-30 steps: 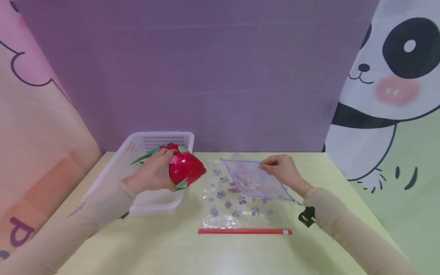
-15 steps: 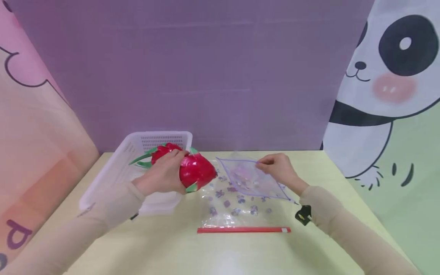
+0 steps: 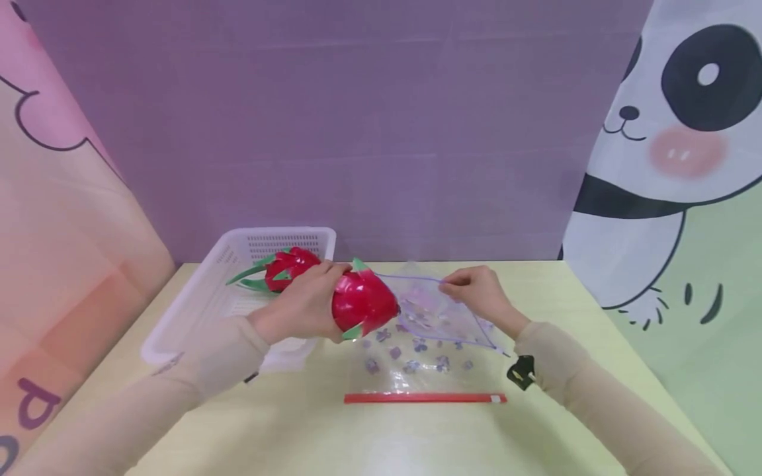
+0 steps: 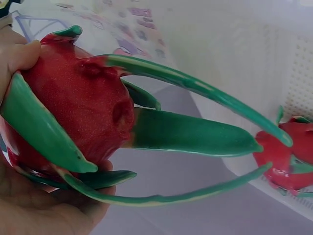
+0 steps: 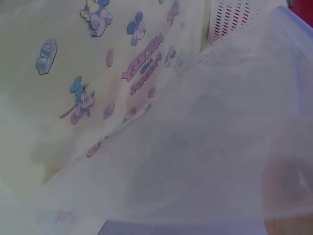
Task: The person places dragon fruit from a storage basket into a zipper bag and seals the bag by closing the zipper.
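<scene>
A red dragon fruit (image 3: 366,301) with green leaf tips is gripped from the near side by my left hand (image 3: 300,309), its pointed end facing right. Long curved green leaves trail from its other end in the left wrist view, where thumb and fingers wrap the fruit (image 4: 78,103). My right hand (image 3: 483,292) pinches the top edge of a clear zip bag (image 3: 443,314) with a purple border, lifting that bag's mouth. The fruit overlaps the bag's left side in the head view. Beneath lies a clear bag printed with cartoon figures (image 3: 411,363), its red slider (image 3: 425,398) towards me.
At the left stands a white plastic basket (image 3: 196,291); a second dragon fruit (image 3: 292,263) lies in it near the right side. The pale wooden table (image 3: 309,430) carries everything. A purple backdrop (image 3: 381,132) hangs behind, with printed cloths on both sides.
My left hand has carried the dragon fruit rightward, away from over the basket to the purple-edged bag, uncovering the second fruit. My right hand keeps its pinch, shifting slightly left.
</scene>
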Demonstrator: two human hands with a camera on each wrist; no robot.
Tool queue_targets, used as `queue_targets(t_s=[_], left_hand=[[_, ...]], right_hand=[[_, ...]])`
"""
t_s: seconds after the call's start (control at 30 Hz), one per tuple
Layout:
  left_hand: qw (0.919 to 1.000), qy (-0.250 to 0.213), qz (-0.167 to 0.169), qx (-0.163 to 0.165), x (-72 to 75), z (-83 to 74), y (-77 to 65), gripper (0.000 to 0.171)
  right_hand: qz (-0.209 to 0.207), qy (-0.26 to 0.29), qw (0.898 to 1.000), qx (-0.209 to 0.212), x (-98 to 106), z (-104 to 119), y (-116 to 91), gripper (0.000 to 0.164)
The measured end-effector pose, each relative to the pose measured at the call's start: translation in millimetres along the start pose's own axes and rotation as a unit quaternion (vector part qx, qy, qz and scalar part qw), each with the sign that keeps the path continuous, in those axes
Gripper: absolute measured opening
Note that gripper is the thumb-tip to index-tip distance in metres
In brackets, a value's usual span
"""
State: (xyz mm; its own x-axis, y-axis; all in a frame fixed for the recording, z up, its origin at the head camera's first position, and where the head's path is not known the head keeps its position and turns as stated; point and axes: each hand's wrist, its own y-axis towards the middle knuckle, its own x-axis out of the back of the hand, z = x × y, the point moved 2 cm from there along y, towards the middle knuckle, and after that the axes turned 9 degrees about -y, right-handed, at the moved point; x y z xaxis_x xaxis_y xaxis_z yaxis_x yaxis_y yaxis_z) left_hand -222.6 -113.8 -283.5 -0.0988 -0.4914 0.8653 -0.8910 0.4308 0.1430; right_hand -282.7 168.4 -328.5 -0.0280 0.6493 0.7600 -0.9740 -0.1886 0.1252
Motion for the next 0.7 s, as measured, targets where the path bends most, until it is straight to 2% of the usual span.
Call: queue_targets(t_s=[0.37,0.7], left_hand=[[0.9999,-0.017,0.004,-0.001,-6.8,-16.5,5.7,0.101],[0.9995,-0.025,-0.011,-0.014,-14.6,-28.8,14.0,0.101]], right_hand=[[0.001,0.010,1.000,0.020,-6.3,5.2,0.8,0.021],[0.010,0.011,1.000,0.001,-12.4,10.7,2.3,0.019]])
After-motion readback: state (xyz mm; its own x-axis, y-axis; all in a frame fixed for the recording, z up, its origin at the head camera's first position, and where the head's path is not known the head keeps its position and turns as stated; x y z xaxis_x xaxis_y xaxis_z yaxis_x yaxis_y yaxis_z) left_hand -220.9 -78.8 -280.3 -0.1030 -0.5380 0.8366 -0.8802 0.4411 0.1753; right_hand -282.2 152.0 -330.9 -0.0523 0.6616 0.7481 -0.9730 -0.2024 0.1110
